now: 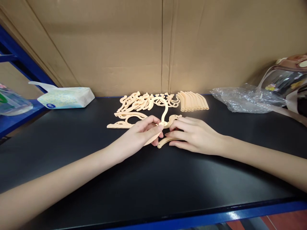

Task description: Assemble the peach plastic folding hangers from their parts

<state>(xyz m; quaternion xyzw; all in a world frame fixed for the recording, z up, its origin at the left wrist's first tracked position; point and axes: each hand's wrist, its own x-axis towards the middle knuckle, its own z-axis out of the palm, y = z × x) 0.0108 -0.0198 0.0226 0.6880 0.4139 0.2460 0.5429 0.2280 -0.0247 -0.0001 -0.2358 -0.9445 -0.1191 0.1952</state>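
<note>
Sightlines: the right hand [198, 135] covers part of the curved strip [166, 140] from me, and I cannot tell whether its fingers grip it; the brown-lidded container [279, 80] is cut off at the right edge.
Left hand [137, 137]: extends from lower left, thumb uppermost, fingers pinching the hook piece [166, 110].
Right-hand pose: reaches from the right, palm down, fingers bent toward the left.
Hook base: between left thumb and fingertips, its curve rising above them.
Counter [144, 191]: I see piled pieces [141, 104] beyond both hands.
</note>
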